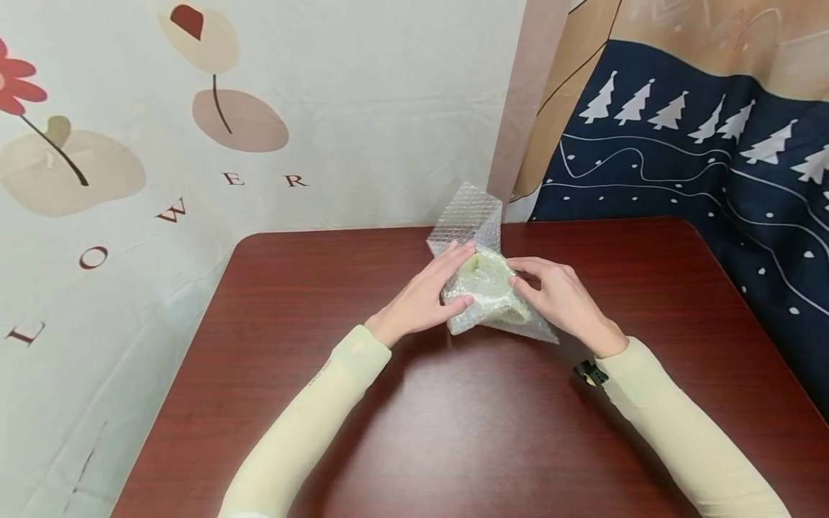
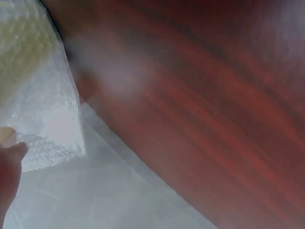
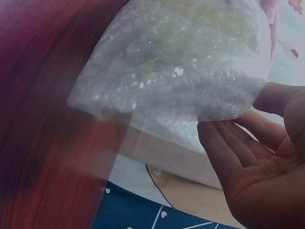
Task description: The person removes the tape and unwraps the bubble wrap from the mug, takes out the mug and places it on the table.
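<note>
A pale yellow-green object [image 1: 473, 263] with a rounded rim shows through a sheet of clear bubble wrap [image 1: 488, 284] folded around it. My left hand [image 1: 424, 295] lies along the left side of the bundle, fingers extended over its upper edge and thumb resting on the front. In the left wrist view that thumb [image 2: 18, 150] touches the plastic. From the right, my right hand [image 1: 563, 291] pinches the wrap's edge between thumb and fingers; the right wrist view shows its fingers [image 3: 219, 143] reaching behind the film. The object's exact kind is blurred by the wrap.
A loose flap [image 1: 463, 216] of bubble wrap stands up at the table's back edge, and a pointed corner [image 1: 544, 334] sticks out at front right. The dark red wooden table [image 1: 466, 432] lies below. Printed cloth [image 1: 388, 108] hangs behind it and navy cloth [image 1: 648, 173] at right.
</note>
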`<state>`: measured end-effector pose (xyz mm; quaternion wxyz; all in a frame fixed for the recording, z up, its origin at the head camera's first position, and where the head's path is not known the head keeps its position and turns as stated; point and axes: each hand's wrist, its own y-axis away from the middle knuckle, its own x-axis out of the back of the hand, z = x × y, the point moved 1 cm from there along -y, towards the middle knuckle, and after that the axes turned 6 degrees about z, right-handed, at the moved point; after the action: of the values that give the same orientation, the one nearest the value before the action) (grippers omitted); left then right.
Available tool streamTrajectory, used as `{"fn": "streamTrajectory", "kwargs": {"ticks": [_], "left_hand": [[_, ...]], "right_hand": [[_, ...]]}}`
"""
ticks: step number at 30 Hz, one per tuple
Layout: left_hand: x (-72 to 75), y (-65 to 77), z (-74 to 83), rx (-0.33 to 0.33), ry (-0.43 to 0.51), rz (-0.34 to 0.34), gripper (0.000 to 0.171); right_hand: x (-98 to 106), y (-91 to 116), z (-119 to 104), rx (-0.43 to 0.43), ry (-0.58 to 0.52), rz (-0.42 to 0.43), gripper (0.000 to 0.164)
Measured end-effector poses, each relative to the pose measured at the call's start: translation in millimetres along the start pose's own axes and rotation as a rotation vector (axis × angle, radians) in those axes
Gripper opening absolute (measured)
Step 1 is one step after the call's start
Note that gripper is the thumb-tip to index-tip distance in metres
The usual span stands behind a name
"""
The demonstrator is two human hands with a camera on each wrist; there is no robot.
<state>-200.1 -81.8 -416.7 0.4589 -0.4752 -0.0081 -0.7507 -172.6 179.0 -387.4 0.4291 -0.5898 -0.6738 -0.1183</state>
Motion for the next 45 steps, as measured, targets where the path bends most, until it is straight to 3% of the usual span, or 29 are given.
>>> {"fn": "streamTrajectory", "kwargs": {"ticks": [4,8,16,25,33,45], "left_hand": [[-1.4,-6.2,-2.4,0.018,-0.035,-0.114,0.077],[-2.8,-8.9,-1.3,0.011,-0.080,-0.168,0.076],[-1.9,-9.3,1.5,0.044,-0.105,-0.200,0.072],[-2.4,-10.3,0.3,0.065,-0.117,-0.216,0.070],[-1.6,-10.4,-1.2,0.063,-0.130,-0.215,0.070],[1.7,-9.3,-1.4,0.067,-0.128,-0.224,0.073]], "right_hand": [[1.1,-1.1,-1.0,0.000,0.008,-0.016,0.035],[1.9,-0.8,-0.7,-0.011,0.007,-0.028,0.035],[6.7,-1.0,0.1,-0.048,0.022,-0.047,0.036],[8.3,-4.5,-3.2,-0.103,0.060,-0.014,0.026],[9.1,-1.3,-5.9,-0.132,0.001,0.048,0.012],[5.3,9.5,-2.5,-0.110,-0.052,0.120,0.007]]}}
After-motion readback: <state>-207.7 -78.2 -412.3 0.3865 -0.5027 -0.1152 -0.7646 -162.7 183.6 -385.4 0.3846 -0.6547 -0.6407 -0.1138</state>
